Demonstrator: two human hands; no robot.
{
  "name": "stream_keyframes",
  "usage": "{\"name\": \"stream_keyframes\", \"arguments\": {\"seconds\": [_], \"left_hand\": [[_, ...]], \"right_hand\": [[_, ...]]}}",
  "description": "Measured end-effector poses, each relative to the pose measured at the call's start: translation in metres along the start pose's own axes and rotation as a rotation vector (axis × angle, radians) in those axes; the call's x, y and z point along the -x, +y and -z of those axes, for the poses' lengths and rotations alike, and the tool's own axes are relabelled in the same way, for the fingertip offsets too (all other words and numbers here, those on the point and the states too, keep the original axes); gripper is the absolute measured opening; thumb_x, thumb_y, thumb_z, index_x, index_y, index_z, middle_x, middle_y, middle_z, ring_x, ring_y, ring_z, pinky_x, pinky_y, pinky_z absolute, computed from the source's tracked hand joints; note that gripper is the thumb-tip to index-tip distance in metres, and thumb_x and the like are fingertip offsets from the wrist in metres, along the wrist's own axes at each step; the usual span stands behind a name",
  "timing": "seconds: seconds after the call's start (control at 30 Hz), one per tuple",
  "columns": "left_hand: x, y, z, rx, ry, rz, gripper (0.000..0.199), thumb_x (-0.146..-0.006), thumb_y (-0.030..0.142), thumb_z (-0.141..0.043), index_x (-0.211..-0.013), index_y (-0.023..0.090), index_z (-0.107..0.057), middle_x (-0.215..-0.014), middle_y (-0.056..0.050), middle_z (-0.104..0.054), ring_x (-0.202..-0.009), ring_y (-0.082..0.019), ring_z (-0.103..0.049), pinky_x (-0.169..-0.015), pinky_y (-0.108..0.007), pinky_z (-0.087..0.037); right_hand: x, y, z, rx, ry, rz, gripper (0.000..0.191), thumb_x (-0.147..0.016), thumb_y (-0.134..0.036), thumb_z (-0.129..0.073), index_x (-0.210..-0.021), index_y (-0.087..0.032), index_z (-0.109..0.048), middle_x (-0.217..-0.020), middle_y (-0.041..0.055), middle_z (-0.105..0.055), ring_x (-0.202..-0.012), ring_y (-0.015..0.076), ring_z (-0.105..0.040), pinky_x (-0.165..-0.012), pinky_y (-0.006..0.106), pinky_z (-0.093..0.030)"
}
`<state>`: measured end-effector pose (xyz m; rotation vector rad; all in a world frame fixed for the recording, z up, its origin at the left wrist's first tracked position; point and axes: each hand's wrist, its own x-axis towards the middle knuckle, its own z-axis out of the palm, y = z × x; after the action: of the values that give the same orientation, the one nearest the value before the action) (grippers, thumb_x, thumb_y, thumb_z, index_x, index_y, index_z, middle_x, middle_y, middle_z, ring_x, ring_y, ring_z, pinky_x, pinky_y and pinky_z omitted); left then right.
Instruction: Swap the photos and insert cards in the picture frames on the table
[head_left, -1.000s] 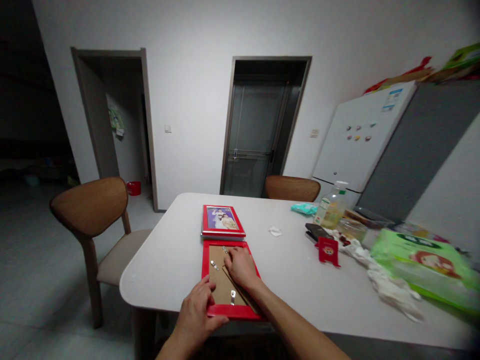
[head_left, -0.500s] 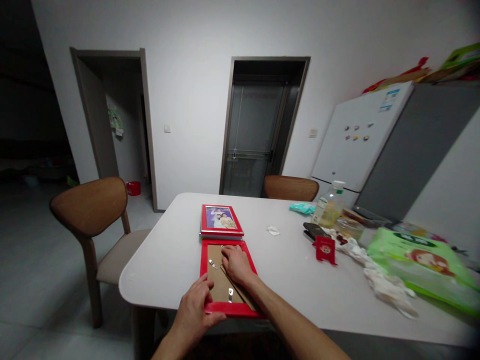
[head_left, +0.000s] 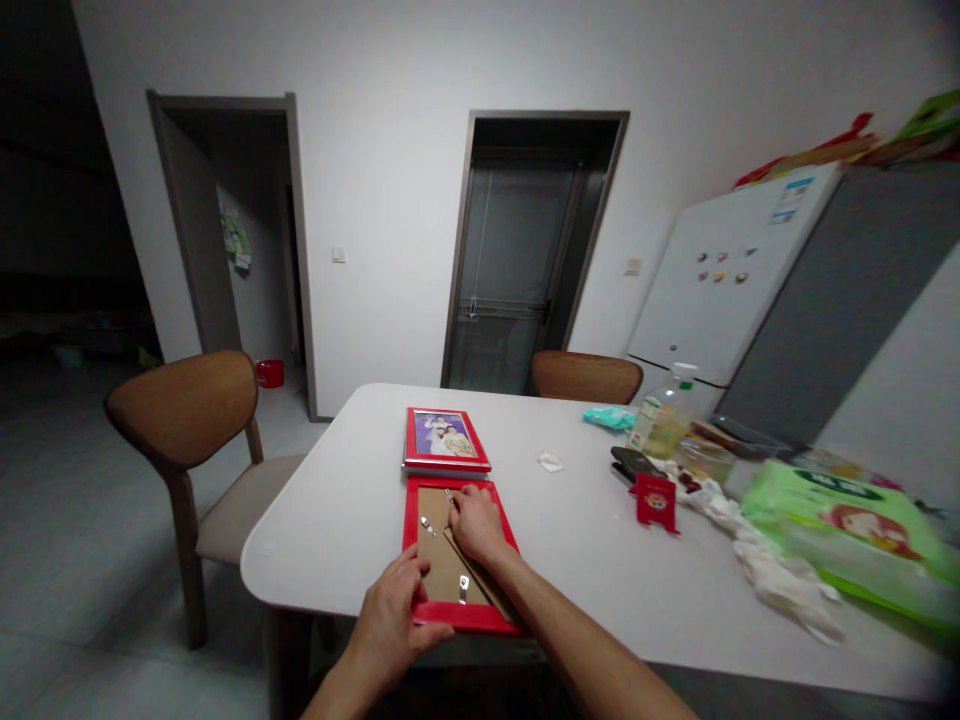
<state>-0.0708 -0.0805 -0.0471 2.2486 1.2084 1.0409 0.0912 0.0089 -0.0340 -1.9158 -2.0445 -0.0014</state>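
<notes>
A red picture frame (head_left: 411, 520) lies face down on the white table (head_left: 322, 520), its brown backing board (head_left: 437, 568) and small metal clips (head_left: 464, 588) showing. My left hand (head_left: 394, 612) grips the frame's near left corner, thumb at the near edge and fingers over the left side. My right hand (head_left: 476, 520) is closed, fingertips pressed near a clip at the far edge of the backing; what they pinch is hidden. Just beyond, touching or nearly so, lies another red frame (head_left: 448, 467) with a photo facing up.
On the right are a red stand (head_left: 656, 502), a dark phone-like object (head_left: 634, 463), a bottle (head_left: 660, 420), crumpled tissue (head_left: 784, 580) and a green package (head_left: 847, 520). A paper scrap (head_left: 550, 461) lies mid-table. Chairs stand left (head_left: 187, 410) and behind (head_left: 586, 378).
The view has shifted slightly. My right hand's fingers have moved a little at the far clip; my left hand keeps its hold on the frame's corner.
</notes>
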Motion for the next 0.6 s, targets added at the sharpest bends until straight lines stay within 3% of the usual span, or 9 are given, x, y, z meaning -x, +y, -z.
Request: {"name": "stream_keyframes", "arguments": {"seconds": [0.13, 0.3, 0.5, 0.6], "left_hand": [[-0.0015, -0.0007, 0.0006, -0.003, -0.005, -0.002, 0.027, -0.052, 0.031, -0.073, -0.065, 0.019, -0.052, -0.102, -0.011, -0.060, -0.110, -0.030, -0.045, -0.086, -0.043, -0.041], [-0.0025, 0.0000, 0.0013, -0.045, -0.017, 0.003, 0.029, -0.051, 0.029, -0.074, -0.069, 0.018, -0.053, -0.103, -0.012, -0.060, -0.109, -0.030, -0.046, -0.087, -0.044, -0.041], [-0.0028, 0.0002, 0.0005, -0.069, -0.030, 0.005, 0.031, -0.049, 0.025, -0.075, -0.068, 0.018, -0.052, -0.104, -0.013, -0.059, -0.109, -0.029, -0.046, -0.087, -0.042, -0.041], [-0.0029, -0.0004, 0.0004, -0.061, -0.025, 0.006, 0.031, -0.049, 0.027, -0.076, -0.066, 0.018, -0.051, -0.104, -0.013, -0.059, -0.109, -0.028, -0.046, -0.087, -0.041, -0.042]], "right_hand": [[-0.0042, -0.0019, -0.0036, 0.002, -0.004, -0.034, 0.026, -0.080, -0.027, -0.038, -0.091, -0.021, -0.061, -0.098, 0.0074, -0.054, -0.090, 0.0207, -0.044, -0.071, 0.030, -0.032], [-0.0071, -0.0047, -0.0060, 0.002, 0.021, -0.088, 0.030, -0.079, -0.028, -0.038, -0.095, -0.017, -0.060, -0.098, 0.0116, -0.052, -0.092, 0.0234, -0.043, -0.072, 0.032, -0.033], [-0.0104, -0.0054, -0.0044, -0.041, 0.011, -0.076, 0.029, -0.078, -0.028, -0.039, -0.099, -0.026, -0.059, -0.098, 0.0076, -0.052, -0.092, 0.0224, -0.043, -0.073, 0.033, -0.032], [-0.0073, -0.0080, -0.0005, -0.071, 0.015, -0.060, 0.031, -0.078, -0.028, -0.039, -0.102, -0.025, -0.058, -0.099, 0.0086, -0.053, -0.093, 0.0228, -0.044, -0.075, 0.034, -0.032]]}}
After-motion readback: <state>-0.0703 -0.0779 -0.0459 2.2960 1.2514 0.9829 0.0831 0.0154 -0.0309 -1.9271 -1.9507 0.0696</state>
